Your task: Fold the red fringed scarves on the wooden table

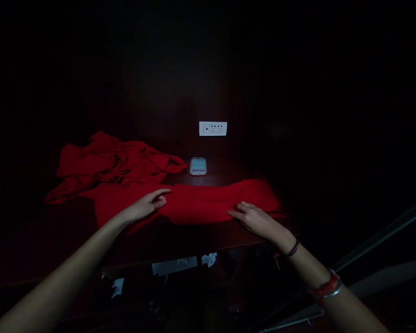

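Note:
A red cloth garment, partly folded into a long flat shape, lies across the dark table. My left hand rests on its left part, one finger stretched out over the fabric and the others bent beneath. On the right part lies my right hand, with one digit extended toward the middle of the cloth and the fingers somewhat bent. Neither hand visibly grips the fabric. Behind and to the left sits a crumpled heap of red cloth.
A phone with a lit screen lies at the back of the table. Above it, a white power socket is set in the dark wall. Pale papers show below the table edge. The surroundings are very dark.

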{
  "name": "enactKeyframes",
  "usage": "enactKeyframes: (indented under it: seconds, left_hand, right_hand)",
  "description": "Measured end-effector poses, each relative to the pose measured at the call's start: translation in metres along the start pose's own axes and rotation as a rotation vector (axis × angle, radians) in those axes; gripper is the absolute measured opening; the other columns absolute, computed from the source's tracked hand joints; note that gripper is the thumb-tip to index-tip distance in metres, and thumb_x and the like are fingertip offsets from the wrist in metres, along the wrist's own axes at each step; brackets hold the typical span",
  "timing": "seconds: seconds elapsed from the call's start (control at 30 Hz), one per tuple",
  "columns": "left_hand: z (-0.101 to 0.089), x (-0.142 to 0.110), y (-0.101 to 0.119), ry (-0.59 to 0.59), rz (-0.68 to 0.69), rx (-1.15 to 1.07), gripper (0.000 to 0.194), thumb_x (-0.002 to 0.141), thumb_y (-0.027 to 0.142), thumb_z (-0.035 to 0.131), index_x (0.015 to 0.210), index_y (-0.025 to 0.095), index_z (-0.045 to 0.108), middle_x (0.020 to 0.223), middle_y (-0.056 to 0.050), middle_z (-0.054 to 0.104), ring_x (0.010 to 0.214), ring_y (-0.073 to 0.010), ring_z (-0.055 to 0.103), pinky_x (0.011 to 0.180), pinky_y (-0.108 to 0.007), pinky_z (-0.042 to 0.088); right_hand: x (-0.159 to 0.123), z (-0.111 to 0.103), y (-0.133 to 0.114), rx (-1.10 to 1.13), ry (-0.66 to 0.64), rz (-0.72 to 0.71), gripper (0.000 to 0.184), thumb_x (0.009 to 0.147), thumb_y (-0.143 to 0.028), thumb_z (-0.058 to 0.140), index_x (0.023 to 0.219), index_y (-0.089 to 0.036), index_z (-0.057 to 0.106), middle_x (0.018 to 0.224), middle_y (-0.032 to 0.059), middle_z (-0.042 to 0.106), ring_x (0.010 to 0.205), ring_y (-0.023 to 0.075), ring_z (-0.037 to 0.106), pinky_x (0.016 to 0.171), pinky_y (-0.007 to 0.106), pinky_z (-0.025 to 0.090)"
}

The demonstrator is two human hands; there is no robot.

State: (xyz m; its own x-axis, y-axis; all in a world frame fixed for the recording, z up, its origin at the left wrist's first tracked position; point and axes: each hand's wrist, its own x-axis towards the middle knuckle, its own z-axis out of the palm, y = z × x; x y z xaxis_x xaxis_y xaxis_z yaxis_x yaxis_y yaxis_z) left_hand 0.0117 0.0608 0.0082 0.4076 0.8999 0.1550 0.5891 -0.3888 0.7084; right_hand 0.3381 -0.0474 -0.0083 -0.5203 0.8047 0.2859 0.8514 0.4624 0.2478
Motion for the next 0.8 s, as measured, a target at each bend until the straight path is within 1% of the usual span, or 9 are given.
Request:
enactKeyframes:
  seconds: [0.07, 0.1, 0.17, 0.3, 0.43, 0.5, 0.67, 0.73, 0.8]
  left_hand:
    - [0.008, -0.012, 0.009, 0.198, -0.031, 0.107, 0.048, 0.068, 0.043, 0.045, 0.107, 0.015, 0.05, 0.08, -0.004, 0.053, 0.076, -0.0176, 0.049, 0.069, -0.027, 0.038]
    - [0.014, -0.017, 0.013, 0.253, -0.067, 0.139, 0.05, 0.068, 0.045, 0.046, 0.108, 0.015, 0.049, 0.076, -0.003, 0.053, 0.074, -0.0179, 0.05, 0.068, -0.028, 0.038]
    - [0.029, -0.025, 0.021, 0.243, -0.148, 0.1, 0.059, 0.064, 0.047, 0.051, 0.112, 0.014, 0.044, 0.066, 0.0, 0.05, 0.064, -0.0162, 0.049, 0.061, -0.027, 0.039]
    - [0.05, -0.026, 0.03, 0.234, -0.232, -0.334, 0.065, 0.059, 0.038, 0.058, 0.117, 0.015, 0.037, 0.057, 0.007, 0.038, 0.05, -0.0092, 0.044, 0.051, -0.022, 0.038]
    - [0.047, -0.021, 0.03, 0.306, -0.258, -0.783, 0.055, 0.06, 0.031, 0.057, 0.111, 0.019, 0.038, 0.062, 0.007, 0.04, 0.054, -0.0066, 0.047, 0.055, -0.022, 0.042]
    - [0.043, -0.02, 0.024, 0.346, -0.273, -0.783, 0.047, 0.062, 0.032, 0.055, 0.104, 0.018, 0.042, 0.061, 0.007, 0.041, 0.051, -0.0061, 0.047, 0.053, -0.021, 0.042]
    - [0.038, -0.027, 0.0, 0.506, -0.176, -0.422, 0.034, 0.063, 0.033, 0.054, 0.092, 0.015, 0.05, 0.051, 0.008, 0.038, 0.044, -0.0065, 0.042, 0.043, -0.018, 0.035]
    - [0.038, -0.033, 0.001, 0.505, -0.205, -0.481, 0.033, 0.064, 0.03, 0.055, 0.094, 0.016, 0.049, 0.051, 0.008, 0.038, 0.045, -0.0066, 0.044, 0.046, -0.019, 0.038]
    - [0.039, -0.038, 0.01, 0.458, -0.28, -0.676, 0.033, 0.066, 0.024, 0.053, 0.097, 0.017, 0.047, 0.054, 0.007, 0.042, 0.051, -0.0071, 0.048, 0.053, -0.021, 0.042]
  right_hand:
    - [0.0, 0.007, -0.004, 0.024, 0.008, 0.007, 0.038, 0.079, -0.016, 0.038, 0.116, -0.022, 0.043, 0.085, 0.0064, 0.051, 0.082, 0.0167, 0.047, 0.074, 0.031, 0.04]
    - [0.0, 0.01, -0.005, 0.034, 0.016, 0.019, 0.039, 0.078, -0.015, 0.039, 0.117, -0.021, 0.043, 0.085, 0.0069, 0.051, 0.083, 0.0171, 0.046, 0.075, 0.032, 0.04]
    - [0.0, 0.013, -0.007, 0.044, 0.026, 0.036, 0.04, 0.078, -0.016, 0.039, 0.117, -0.02, 0.043, 0.085, 0.0072, 0.051, 0.082, 0.0173, 0.046, 0.076, 0.032, 0.04]
    - [0.0, 0.012, -0.006, 0.026, 0.022, 0.041, 0.039, 0.078, -0.015, 0.037, 0.117, -0.02, 0.044, 0.086, 0.0073, 0.051, 0.081, 0.0173, 0.047, 0.076, 0.033, 0.04]
    - [0.0, 0.011, -0.003, 0.006, 0.002, 0.044, 0.037, 0.079, -0.013, 0.036, 0.113, -0.02, 0.047, 0.086, 0.0075, 0.051, 0.081, 0.0168, 0.047, 0.075, 0.031, 0.04]
    - [0.001, 0.012, -0.001, -0.01, -0.003, 0.048, 0.035, 0.079, -0.012, 0.035, 0.111, -0.019, 0.049, 0.086, 0.0082, 0.051, 0.082, 0.0174, 0.048, 0.075, 0.031, 0.04]
    - [0.002, 0.012, 0.0, -0.015, -0.022, 0.063, 0.034, 0.078, -0.012, 0.036, 0.109, -0.019, 0.05, 0.086, 0.0081, 0.052, 0.082, 0.0175, 0.048, 0.074, 0.03, 0.04]
    - [0.003, 0.01, 0.001, -0.004, -0.038, 0.063, 0.034, 0.078, -0.012, 0.036, 0.108, -0.019, 0.05, 0.085, 0.0078, 0.052, 0.08, 0.0172, 0.049, 0.073, 0.03, 0.04]
    - [0.004, 0.005, 0.0, 0.013, -0.056, 0.068, 0.033, 0.077, -0.012, 0.038, 0.107, -0.018, 0.051, 0.084, 0.0078, 0.052, 0.08, 0.0173, 0.049, 0.072, 0.03, 0.04]
